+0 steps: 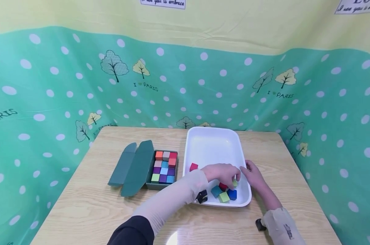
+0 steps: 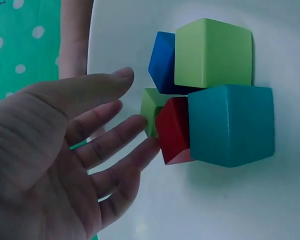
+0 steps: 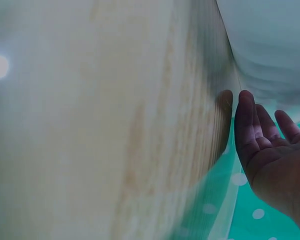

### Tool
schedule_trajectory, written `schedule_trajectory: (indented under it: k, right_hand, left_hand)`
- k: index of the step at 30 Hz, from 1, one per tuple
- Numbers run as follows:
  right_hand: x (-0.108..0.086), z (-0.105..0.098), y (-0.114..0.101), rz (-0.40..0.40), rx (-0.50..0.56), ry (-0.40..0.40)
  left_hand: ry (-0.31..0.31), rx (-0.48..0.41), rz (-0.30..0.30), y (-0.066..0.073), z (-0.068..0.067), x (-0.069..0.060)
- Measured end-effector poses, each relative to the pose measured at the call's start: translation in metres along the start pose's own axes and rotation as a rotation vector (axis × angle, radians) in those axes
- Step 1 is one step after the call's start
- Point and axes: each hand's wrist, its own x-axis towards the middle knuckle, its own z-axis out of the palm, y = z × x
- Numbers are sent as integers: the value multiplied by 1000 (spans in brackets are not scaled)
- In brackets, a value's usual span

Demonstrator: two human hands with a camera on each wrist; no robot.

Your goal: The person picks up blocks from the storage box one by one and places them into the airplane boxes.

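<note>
Left box (image 1: 155, 186) is holding most visible cubes (image 1: 164, 171); others are lying in tray (image 1: 213, 146). Left hand (image 1: 220, 172), spread, is hovering at red cube (image 2: 176, 131); right hand (image 1: 256, 177), loose, is resting by tray.

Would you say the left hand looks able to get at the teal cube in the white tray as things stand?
Probably yes: nothing covers the teal cube, and the left hand is close by, though a red cube lies between them.
</note>
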Motion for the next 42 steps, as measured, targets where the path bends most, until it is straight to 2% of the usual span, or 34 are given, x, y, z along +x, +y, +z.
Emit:
schedule_trajectory:
  k: [8, 11, 13, 16, 21, 26, 31, 36, 42]
  right_hand:
    - [0, 2, -1, -16, -2, 6]
    - [0, 3, -1, -19, 11, 11]
    - [0, 5, -1, -24, 21, 14]
    - [0, 7, -1, -38, 31, 14]
    - [0, 7, -4, -54, 32, 15]
    - [2, 6, -5, -48, 28, 13]
    - [4, 4, -5, -37, 29, 9]
    - [3, 3, -5, -6, 21, -3]
    - [0, 0, -1, 23, 8, -5]
  left_hand:
    - [16, -46, 25, -15, 1, 8]
    - [43, -8, -8, -20, 1, 10]
    - [53, 27, -51, -23, 1, 11]
    - [47, 61, -102, -26, 5, 13]
    - [19, 7, -118, -27, 10, 15]
    - [52, 14, -71, -26, 7, 16]
    - [73, -54, -34, -23, 0, 13]
    - [137, -125, 79, -23, -9, 10]
    - [223, -255, 174, -28, -24, -12]
